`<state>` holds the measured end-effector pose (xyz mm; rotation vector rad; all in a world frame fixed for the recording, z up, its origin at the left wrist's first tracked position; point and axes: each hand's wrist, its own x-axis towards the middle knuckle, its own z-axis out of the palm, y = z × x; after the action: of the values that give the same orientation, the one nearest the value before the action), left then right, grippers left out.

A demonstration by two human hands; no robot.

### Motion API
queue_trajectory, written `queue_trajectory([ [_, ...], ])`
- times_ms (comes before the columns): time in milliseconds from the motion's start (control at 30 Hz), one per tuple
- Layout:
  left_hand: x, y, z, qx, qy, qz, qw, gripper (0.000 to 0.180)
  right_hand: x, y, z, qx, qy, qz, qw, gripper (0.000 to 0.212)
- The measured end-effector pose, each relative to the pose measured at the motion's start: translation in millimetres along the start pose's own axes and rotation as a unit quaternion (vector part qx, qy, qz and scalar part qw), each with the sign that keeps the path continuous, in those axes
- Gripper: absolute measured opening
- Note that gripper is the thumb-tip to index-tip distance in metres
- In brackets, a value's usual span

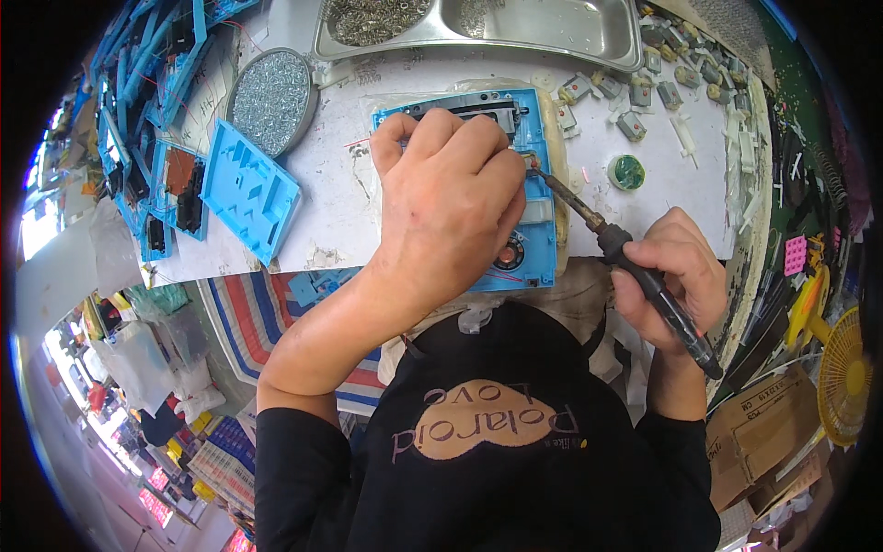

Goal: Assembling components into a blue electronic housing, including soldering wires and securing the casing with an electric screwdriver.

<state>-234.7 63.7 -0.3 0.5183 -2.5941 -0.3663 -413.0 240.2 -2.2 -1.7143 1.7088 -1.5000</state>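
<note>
Gripping a soldering iron (669, 308), right hand (692, 276) flanks blue casing (543, 248) beneath left hand (446, 207), its grip hidden.

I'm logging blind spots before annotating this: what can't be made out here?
- What the left hand grips: head view, hidden beneath its own knuckles.
- Middle of the blue casing: head view, covered by that hand.
- Whether the soldering iron touches anything at its tip: head view, too small.
- Far side of the metal tray: head view, cut off by the upper edge.
</note>
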Motion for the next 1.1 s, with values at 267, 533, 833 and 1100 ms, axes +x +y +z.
queue_trajectory([
  [267, -1, 2, 1, -0.001, -0.001, -0.002, 1.0, 0.018, -4, -4, -12, 0.01, 0.02, 0.011, 1.0, 0.028],
  [533, 2, 5, -8, -0.004, -0.021, -0.011, 1.0, 0.016, 2, -11, -21, -0.018, 0.037, -0.01, 0.999, 0.028],
  [833, 0, 7, -10, 0.004, -0.012, 0.004, 1.0, 0.015, 2, -17, -29, -0.026, 0.055, -0.003, 0.998, 0.029],
  [1100, 3, 1, -6, 0.01, -0.009, 0.013, 1.0, 0.015, -6, -8, -30, -0.029, 0.076, -0.011, 0.997, 0.029],
])
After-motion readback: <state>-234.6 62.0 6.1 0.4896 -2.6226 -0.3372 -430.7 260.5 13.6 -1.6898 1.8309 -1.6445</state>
